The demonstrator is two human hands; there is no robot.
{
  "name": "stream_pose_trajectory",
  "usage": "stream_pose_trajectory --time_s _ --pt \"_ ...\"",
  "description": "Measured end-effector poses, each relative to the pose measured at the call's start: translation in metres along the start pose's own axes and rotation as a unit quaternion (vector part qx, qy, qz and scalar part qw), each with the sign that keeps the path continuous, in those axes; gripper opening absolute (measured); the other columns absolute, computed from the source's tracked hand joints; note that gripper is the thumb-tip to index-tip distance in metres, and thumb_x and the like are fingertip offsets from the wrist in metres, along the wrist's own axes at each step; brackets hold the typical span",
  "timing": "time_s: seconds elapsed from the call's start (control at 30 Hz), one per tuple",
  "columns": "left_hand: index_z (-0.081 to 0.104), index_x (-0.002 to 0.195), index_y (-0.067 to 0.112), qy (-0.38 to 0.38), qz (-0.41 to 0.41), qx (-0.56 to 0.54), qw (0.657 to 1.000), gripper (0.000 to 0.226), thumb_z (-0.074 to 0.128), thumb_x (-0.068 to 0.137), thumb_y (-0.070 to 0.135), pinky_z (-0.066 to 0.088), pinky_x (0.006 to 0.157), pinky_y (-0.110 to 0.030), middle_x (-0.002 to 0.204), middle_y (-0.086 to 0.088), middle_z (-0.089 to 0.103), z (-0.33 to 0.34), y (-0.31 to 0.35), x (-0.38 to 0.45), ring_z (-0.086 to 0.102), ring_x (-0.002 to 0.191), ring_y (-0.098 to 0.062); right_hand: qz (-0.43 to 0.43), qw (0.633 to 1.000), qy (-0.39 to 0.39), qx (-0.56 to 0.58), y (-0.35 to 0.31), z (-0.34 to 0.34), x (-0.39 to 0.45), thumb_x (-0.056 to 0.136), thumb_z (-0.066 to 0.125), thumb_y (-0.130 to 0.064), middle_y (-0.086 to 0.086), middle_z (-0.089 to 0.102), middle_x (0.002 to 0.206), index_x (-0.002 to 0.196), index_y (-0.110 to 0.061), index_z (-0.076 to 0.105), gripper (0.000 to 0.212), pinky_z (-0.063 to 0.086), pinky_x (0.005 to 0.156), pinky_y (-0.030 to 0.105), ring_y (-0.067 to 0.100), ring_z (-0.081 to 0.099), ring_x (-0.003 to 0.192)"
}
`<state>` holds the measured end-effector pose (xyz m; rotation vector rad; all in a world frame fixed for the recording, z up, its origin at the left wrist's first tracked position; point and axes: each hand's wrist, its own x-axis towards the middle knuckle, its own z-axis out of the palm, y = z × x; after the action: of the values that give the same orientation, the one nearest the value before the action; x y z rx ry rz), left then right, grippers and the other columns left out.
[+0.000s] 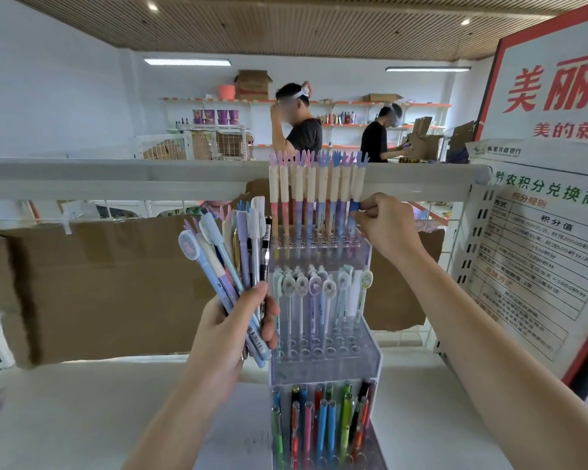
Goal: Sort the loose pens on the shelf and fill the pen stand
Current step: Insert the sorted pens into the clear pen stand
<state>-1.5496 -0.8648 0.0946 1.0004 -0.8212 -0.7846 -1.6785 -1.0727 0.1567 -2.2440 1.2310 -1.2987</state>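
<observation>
Shelf (pixel 82 401): right hand (pixel 386 222) pinches pen (pixel 356 191)

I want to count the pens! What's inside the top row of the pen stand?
The top row holds a line of cream-capped pens with hand-shaped tops. The right hand pinches the rightmost one, covering its barrel, and the pens overlap, so an exact count is unsure.

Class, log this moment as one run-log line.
left hand: holds pens | right hand: pinches pen in stand top row

White walls (pixel 48 89), slatted wooden ceiling (pixel 286 25) with strip lights (pixel 187 62) (both lit), orange wall shelves (pixel 353 104) bearing boxes, two people (pixel 301 125) standing, red-framed notice (pixel 550 137) at right, cardboard (pixel 99 283) behind.
</observation>
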Motion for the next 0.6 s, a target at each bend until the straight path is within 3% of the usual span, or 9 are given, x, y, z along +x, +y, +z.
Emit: stream_pose_trajectory --time_s 0.07,0.13,0.2,0.33,0.47,0.6 --pt "0.063 0.062 0.013 -0.004 -0.001 0.002 1.000 0.030 0.054 0.089 0.020 0.040 0.044 -0.026 0.065 -0.015 0.049 -0.001 0.000 -0.001 0.042 0.044 -0.018 0.004 1.000 0.024 0.004 -0.005 -0.005 -0.008 0.092 0.057 -0.016 0.012 0.067 0.103 0.114 -0.002 0.060 0.026 0.043 0.075 0.023 0.016 0.058 0.084" --pt "0.064 0.061 0.013 -0.006 -0.002 0.005 1.000 0.029 0.055 0.087 0.021 0.040 0.045 -0.026 0.065 -0.017 0.048 -0.002 0.000 -0.001 0.042 0.044 -0.018 -0.005 0.998 0.047 0.050 -0.016 -0.011 -0.025 0.092 0.058 -0.015 0.004 0.066 0.094 0.110 -0.003 0.061 0.022 0.043 0.068 0.012 0.007 0.055 0.076" --pt "0.064 0.062 0.012 -0.006 -0.001 0.001 1.000 0.025 0.057 0.082 0.024 0.041 0.045 -0.027 0.065 -0.016 0.050 -0.002 0.000 -0.002 0.043 0.044 -0.018 -0.029 0.993 -0.008 0.112 -0.034 -0.011 -0.049 0.091 0.060 -0.017 -0.007 0.063 0.078 0.100 -0.008 0.066 0.014 0.045 0.061 0.007 0.001 0.055 0.064" --pt "0.058 0.076 0.004 -0.004 0.010 -0.004 1.000 0.018 0.055 0.085 0.019 0.041 0.043 -0.028 0.064 -0.012 0.055 0.000 -0.002 0.000 0.044 0.045 -0.019 -0.047 0.958 -0.189 0.211 -0.071 0.003 -0.091 0.087 0.065 -0.029 -0.006 0.064 0.061 0.080 -0.020 0.070 0.013 0.045 0.056 0.020 0.000 0.053 0.050" --pt "0.060 0.080 0.005 0.010 0.014 -0.014 1.000 0.012 0.054 0.087 0.014 0.042 0.042 -0.027 0.061 -0.010 0.056 -0.003 0.001 -0.001 0.045 0.044 -0.019 -0.033 0.947 -0.214 0.238 -0.083 0.016 -0.096 0.083 0.069 -0.029 -0.011 0.062 0.056 0.082 -0.019 0.069 0.010 0.044 0.058 0.018 -0.001 0.055 0.051" --pt "0.065 0.075 0.009 0.027 0.018 -0.018 0.999 0.021 0.051 0.091 0.010 0.044 0.042 -0.027 0.061 -0.010 0.059 -0.011 0.002 -0.004 0.051 0.046 -0.019 -0.030 0.941 -0.245 0.230 -0.087 0.028 -0.098 0.083 0.070 -0.024 -0.021 0.058 0.050 0.075 -0.027 0.065 0.010 0.041 0.060 0.018 -0.003 0.053 0.052"
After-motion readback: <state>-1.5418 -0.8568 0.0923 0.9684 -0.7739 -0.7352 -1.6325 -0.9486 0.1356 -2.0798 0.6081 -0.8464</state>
